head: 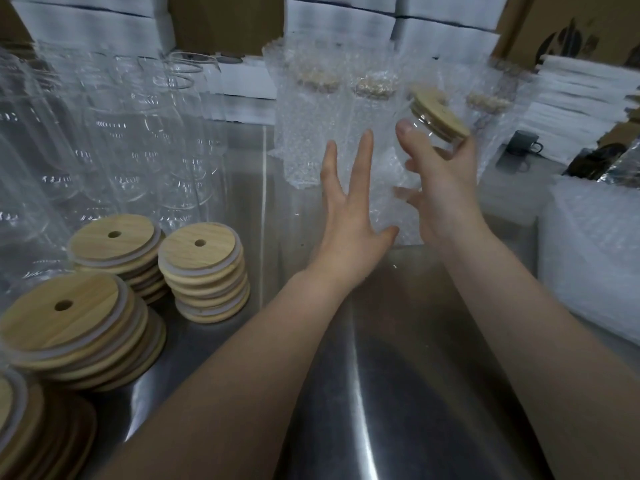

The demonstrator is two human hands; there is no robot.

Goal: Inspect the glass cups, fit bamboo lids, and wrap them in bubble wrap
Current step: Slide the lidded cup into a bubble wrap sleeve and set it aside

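Note:
My right hand (441, 188) grips a clear glass cup (424, 133) capped with a bamboo lid (438, 114), tilted to the right above a bubble wrap piece (388, 206) on the steel table. My left hand (349, 209) is beside it with fingers spread straight, touching the bubble wrap. Several wrapped, lidded cups (304, 112) stand behind. Bare glass cups (114, 133) fill the left side. Stacks of bamboo lids (204, 268) with straw holes sit at the near left.
A pile of bubble wrap sheets (595, 258) lies at the right. White boxes (346, 19) and cardboard cartons line the back. A dark mug (524, 142) sits at the far right. The steel table (398, 375) shows in front of me.

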